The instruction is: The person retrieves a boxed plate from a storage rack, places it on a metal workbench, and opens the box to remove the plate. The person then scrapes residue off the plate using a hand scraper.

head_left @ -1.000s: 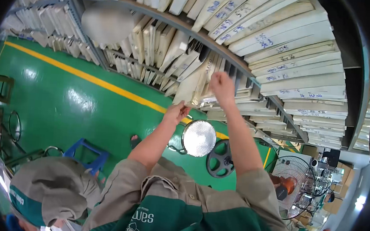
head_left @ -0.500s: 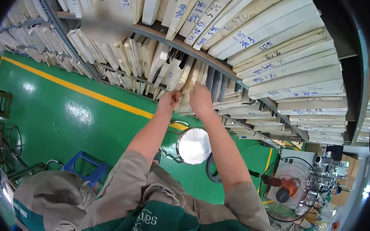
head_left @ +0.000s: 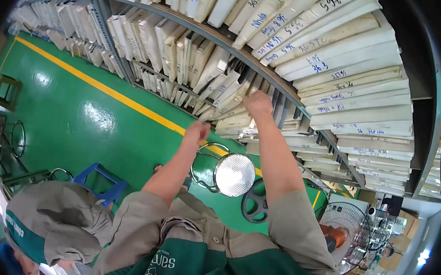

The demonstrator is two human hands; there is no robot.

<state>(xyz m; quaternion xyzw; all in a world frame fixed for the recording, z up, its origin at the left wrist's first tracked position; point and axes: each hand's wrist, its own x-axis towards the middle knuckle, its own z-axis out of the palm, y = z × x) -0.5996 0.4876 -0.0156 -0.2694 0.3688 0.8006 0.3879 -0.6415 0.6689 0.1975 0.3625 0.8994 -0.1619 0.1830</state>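
Observation:
My right hand (head_left: 259, 105) is closed at the upper end of a slim off-white flat box (head_left: 230, 106) in the lower shelf row; its fingertips are partly hidden. Below and to the left, my left hand (head_left: 197, 134) is near that box's lower end. Its fingers are curled, and whatever lies between them cannot be made out. Dark grey flat pieces (head_left: 281, 111) stand among the white boxes just right of my right hand.
A shelf board (head_left: 202, 30) carries many upright white boxes with blue handwriting. Beneath my arms stands a round stool (head_left: 233, 174) with a shiny seat, beside a dark wheel (head_left: 256, 201). A fan (head_left: 344, 233) is at right. A co-worker (head_left: 58, 223) and a blue stool (head_left: 99, 182) are at left.
My hands have moved apart: the right has shifted right and slightly up, the left down and slightly left. The view has turned, so the shelves sit further right.

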